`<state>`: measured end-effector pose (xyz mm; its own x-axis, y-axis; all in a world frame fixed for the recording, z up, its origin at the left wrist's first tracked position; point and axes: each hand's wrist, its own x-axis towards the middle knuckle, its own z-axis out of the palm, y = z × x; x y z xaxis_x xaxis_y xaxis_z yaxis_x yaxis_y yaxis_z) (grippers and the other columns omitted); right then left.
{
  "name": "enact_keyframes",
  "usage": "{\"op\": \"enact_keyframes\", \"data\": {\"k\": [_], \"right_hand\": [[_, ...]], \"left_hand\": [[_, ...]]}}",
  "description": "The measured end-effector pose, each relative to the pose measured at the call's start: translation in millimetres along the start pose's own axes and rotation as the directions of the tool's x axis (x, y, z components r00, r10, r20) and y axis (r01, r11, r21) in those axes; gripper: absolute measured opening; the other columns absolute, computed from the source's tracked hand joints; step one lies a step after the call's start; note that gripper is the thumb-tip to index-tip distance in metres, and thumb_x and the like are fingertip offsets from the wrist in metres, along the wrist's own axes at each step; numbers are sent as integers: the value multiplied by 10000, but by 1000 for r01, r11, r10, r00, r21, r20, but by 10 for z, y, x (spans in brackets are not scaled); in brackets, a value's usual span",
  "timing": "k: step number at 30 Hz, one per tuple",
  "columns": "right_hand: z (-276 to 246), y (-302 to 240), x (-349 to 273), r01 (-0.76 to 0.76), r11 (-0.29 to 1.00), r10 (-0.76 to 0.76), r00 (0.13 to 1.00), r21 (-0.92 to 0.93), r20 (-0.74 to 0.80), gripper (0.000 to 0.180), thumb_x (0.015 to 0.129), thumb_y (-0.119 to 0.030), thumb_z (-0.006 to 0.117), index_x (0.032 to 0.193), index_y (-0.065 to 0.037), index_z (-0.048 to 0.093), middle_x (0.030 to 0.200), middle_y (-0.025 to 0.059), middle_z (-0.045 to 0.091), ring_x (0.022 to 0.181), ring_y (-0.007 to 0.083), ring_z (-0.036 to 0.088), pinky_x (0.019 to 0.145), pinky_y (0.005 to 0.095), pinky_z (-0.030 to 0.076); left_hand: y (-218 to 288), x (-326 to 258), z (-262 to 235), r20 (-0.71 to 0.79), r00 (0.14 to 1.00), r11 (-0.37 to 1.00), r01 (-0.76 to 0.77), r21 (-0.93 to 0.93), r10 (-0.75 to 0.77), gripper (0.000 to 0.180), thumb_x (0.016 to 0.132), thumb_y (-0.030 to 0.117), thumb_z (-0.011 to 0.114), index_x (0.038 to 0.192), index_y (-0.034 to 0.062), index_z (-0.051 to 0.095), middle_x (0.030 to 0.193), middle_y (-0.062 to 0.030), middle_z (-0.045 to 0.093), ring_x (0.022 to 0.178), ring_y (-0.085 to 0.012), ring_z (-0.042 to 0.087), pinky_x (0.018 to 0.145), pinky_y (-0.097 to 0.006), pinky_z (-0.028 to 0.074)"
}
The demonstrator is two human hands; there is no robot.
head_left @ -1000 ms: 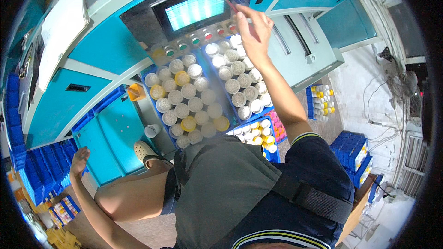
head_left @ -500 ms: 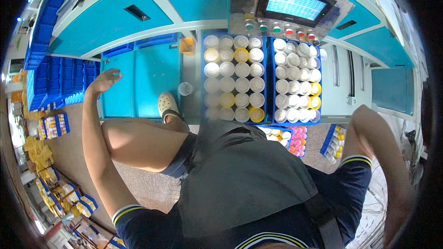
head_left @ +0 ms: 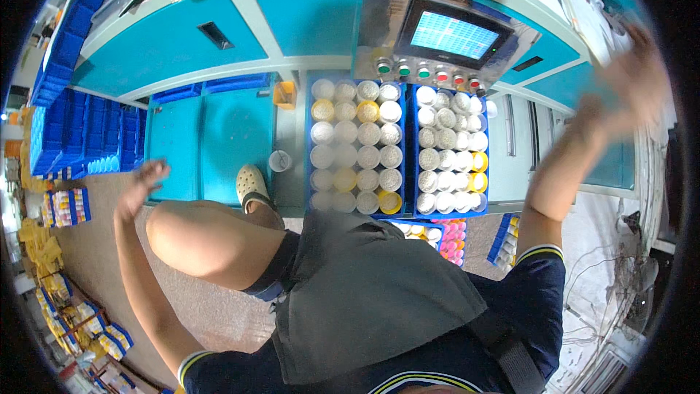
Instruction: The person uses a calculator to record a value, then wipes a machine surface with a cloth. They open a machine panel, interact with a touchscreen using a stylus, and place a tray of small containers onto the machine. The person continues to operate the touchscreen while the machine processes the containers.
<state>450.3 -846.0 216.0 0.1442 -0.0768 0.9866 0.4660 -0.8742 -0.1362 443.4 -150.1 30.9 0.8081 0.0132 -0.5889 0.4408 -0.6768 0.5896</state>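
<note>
My left hand (head_left: 144, 186) hangs in the air at the left, near the edge of the turquoise panel, with fingers loosely apart and nothing visible in them. Raised at the upper right is my right hand (head_left: 628, 84), badly smeared by motion, so its fingers and anything in them are hidden. Neither hand touches the two blue trays in front of me. The left tray holds rows of round tubs (head_left: 369, 133), mostly white and a few yellow, filled with pale granules. Similar tubs (head_left: 445, 138) fill the right tray (head_left: 410, 113).
Above the trays sits a control panel with a lit screen (head_left: 456, 35) and a row of green and red buttons (head_left: 423, 72). A small orange box (head_left: 285, 95) and a clear cup (head_left: 279, 161) stand left of the trays. Blue bins (head_left: 87, 131) are stacked at far left.
My right hand has swung up and forward into view at the upper right. My left hand has dropped lower and slightly left. The whole view has shifted a little; the trays stay put.
</note>
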Motion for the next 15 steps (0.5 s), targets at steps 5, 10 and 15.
{"op": "enact_keyframes", "data": {"k": [5,10,15], "right_hand": [[1365,776,-764,-282,955,192,823,91,535,376,1065,-297,492,1159,10,687,1156,176,719,1134,337,647,1027,408,460],[1632,856,-1139,46,991,22,864,-122,503,326,1004,-265,551,1173,-37,711,1210,163,711,1177,335,631,1044,454,435],[1633,898,-1202,116,987,-49,871,-107,489,352,1005,-272,545,1208,-35,707,1248,158,704,1188,333,630,1035,453,437]], "left_hand": [[-500,-705,1258,-289,955,983,-10,183,64,671,966,485,650,1435,17,541,1345,-196,639,1238,-301,614,1039,-458,498],[-791,-1213,2321,-415,908,997,29,-68,-54,626,975,455,640,1419,22,553,1318,-172,652,1188,-281,630,994,-442,512],[-1267,-1673,2831,-489,820,883,41,-468,-298,581,985,426,631,1403,28,564,1291,-147,665,1138,-262,647,950,-426,526]]}}
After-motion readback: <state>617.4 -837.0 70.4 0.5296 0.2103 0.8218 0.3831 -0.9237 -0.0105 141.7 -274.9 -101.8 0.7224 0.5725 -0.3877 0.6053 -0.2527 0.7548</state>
